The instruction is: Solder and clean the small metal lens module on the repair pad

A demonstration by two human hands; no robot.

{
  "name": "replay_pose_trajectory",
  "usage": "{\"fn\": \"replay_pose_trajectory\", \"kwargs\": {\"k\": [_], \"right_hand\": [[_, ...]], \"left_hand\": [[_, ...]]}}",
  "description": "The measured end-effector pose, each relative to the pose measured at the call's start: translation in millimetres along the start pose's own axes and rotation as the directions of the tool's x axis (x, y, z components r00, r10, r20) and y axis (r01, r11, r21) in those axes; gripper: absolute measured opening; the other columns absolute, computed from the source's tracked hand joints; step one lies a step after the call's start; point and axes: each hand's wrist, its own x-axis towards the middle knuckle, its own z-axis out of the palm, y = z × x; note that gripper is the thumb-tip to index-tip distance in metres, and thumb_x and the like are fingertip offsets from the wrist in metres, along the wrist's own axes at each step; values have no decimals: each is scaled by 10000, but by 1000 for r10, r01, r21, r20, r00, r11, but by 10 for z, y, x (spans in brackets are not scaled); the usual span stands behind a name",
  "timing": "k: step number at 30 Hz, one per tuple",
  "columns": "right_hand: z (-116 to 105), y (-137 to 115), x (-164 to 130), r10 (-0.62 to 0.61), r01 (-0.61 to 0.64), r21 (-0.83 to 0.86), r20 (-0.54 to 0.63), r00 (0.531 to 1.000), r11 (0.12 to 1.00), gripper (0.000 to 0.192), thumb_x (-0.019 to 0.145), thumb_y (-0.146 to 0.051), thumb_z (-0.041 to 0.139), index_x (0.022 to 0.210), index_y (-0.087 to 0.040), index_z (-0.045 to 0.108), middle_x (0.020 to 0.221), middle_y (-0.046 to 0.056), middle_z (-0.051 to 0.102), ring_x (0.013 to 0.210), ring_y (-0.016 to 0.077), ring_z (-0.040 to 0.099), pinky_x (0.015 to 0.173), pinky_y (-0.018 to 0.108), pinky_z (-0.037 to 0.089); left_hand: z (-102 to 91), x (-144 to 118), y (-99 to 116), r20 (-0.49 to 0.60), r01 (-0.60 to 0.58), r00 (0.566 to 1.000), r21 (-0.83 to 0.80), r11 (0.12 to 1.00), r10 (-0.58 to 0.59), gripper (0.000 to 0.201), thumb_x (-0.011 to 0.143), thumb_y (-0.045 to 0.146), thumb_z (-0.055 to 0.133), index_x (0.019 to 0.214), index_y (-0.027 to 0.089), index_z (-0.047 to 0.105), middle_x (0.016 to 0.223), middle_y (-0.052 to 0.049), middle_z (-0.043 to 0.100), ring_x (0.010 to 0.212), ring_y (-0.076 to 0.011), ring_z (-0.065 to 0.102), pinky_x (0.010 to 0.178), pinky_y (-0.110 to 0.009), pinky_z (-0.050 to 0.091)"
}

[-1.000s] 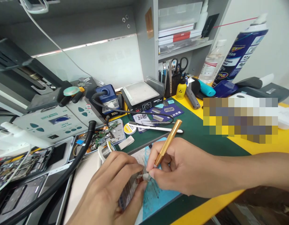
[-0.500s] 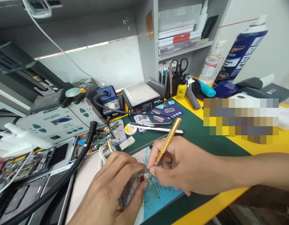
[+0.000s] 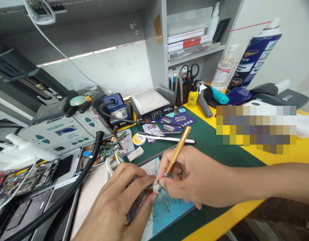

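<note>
Cluttered grey shelving backs a bench with a dark green mat (image 3: 214, 147) edged by yellow tabletop. Nearest me lies a glossy blue pad (image 3: 167, 209). My left hand (image 3: 116, 207) curls shut around a small flat board (image 3: 140, 201), fingers pinching its edges just above that pad. My right hand (image 3: 194, 177) is closed pen-fashion on a slim brass-coloured metal tool (image 3: 176, 154), its tip meeting the board between both thumbs; I think it is a fine blade, though fingers hide it. Behind sit a round solder spool (image 3: 114, 161) and a boxy black hotplate (image 3: 150, 103).
</note>
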Motion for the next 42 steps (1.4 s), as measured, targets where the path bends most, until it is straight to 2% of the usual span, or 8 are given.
{"fn": "replay_pose_trajectory", "kwargs": {"k": [4, 13, 24, 30, 33, 37, 42], "right_hand": [[-11, -19, -17, -2, 3, -36, 7, 1000, 999, 114, 873, -306, 583, 951, -226, 603, 517, -85, 482, 378, 75, 424, 316, 153, 415], [-42, -279, -67, 54, -53, -118, 5, 999, 992, 101, 794, -227, 610, 892, -207, 593, 535, -84, 480, 408, 67, 442, 352, 139, 337], [29, -131, -26, -28, 19, -114, -82, 996, 993, 61, 788, -223, 622, 845, -201, 625, 493, -101, 467, 350, 35, 401, 331, 121, 267], [33, -114, -20, -35, 25, -107, -89, 995, 994, 67, 793, -218, 615, 859, -203, 621, 489, -102, 458, 354, 40, 394, 324, 123, 267], [-6, -167, -33, -14, 10, -106, -39, 999, 994, 75, 815, -231, 604, 883, -205, 620, 513, -92, 473, 373, 51, 421, 331, 125, 302], [-47, -222, -54, 48, -46, -77, 25, 999, 996, 93, 840, -241, 585, 924, -204, 593, 520, -86, 473, 402, 72, 436, 363, 148, 424], [-15, -82, -26, 15, -16, 2, 9, 1000, 1000, 86, 862, -270, 582, 931, -220, 592, 529, -88, 488, 373, 73, 436, 330, 156, 436]], "left_hand": [[-9, 0, 4, 17, 9, 1000, -29, 1000, -9, 256, 947, 121, 545, 1172, 220, 619, 1064, -53, 601, 1005, -157, 574, 843, -272, 530], [-3, 15, -4, 13, 3, 1000, -45, 999, -2, 270, 948, 122, 544, 1180, 225, 637, 1055, -61, 623, 982, -164, 586, 830, -273, 545], [3, 11, 16, 13, 8, 1000, -54, 999, -8, 280, 943, 110, 549, 1182, 220, 644, 1044, -60, 625, 984, -168, 587, 833, -282, 543], [-6, 11, 21, 11, 10, 1000, -45, 999, -9, 280, 947, 114, 541, 1181, 226, 645, 1035, -53, 634, 968, -164, 588, 818, -271, 543], [-5, 15, 18, 11, 12, 1000, -39, 999, -11, 280, 947, 122, 538, 1179, 233, 650, 1032, -60, 643, 960, -175, 592, 807, -280, 550], [-4, 13, 20, 6, 9, 1000, -47, 999, -9, 287, 947, 123, 538, 1187, 234, 649, 1037, -63, 645, 972, -180, 589, 815, -286, 548], [0, -3, 23, -9, 8, 1000, -58, 998, -8, 281, 944, 118, 547, 1179, 233, 652, 1027, -53, 639, 969, -174, 576, 813, -279, 536]]}}
